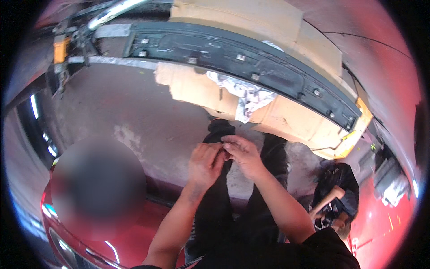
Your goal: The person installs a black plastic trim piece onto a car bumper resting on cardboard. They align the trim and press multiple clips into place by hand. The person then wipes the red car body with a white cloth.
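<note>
My left hand (206, 163) and my right hand (245, 157) meet in front of my legs, fingertips touching. The left fingers are curled into a pinch. On the right, the thumb and fingers are bent toward the same spot. Whatever lies between the fingertips is too small and hidden to name. Beyond my hands, apart from them, a long dark plastic trim panel (219, 53) rests with its clips facing up.
Cardboard (286, 117) lies under the panel, with a crumpled stained cloth (248, 95) hanging over it. A stand with a yellow clamp (60, 50) is at the far left. Red car bodywork (134, 231) is at near left; another person (337, 190) crouches at right.
</note>
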The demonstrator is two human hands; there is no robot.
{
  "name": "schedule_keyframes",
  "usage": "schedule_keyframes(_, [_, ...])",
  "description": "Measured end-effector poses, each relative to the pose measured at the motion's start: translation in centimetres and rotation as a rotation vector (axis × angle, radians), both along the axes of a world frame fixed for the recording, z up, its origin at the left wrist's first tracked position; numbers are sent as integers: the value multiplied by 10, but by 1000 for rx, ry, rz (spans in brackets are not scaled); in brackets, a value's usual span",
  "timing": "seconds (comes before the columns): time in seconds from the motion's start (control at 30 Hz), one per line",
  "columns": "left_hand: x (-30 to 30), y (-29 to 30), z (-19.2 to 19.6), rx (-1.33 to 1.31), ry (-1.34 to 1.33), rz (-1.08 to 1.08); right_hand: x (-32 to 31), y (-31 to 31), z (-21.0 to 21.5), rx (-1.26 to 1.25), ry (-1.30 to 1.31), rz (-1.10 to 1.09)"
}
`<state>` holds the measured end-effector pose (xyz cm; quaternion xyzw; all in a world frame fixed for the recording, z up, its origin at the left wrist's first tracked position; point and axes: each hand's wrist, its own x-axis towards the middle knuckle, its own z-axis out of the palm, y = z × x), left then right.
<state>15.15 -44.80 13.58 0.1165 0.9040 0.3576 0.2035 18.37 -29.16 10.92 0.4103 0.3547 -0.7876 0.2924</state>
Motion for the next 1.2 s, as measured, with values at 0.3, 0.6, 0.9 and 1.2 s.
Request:
schedule_keyframes(0.3, [8, -53, -36, -281, -189, -34, 33, 70, -110, 1006, 172, 348])
schedule_keyframes(0.6, [-97, -5, -95, -260, 36, 174, -14, 149, -130, 317, -7, 327])
schedule_keyframes(0.9, [-199, 13, -117, -338, 132, 413, -16, 147, -129, 346, -36, 289])
schedule_keyframes(1.2, [-209, -5, -124, -283, 395, 22, -15, 142, -132, 395, -38, 296])
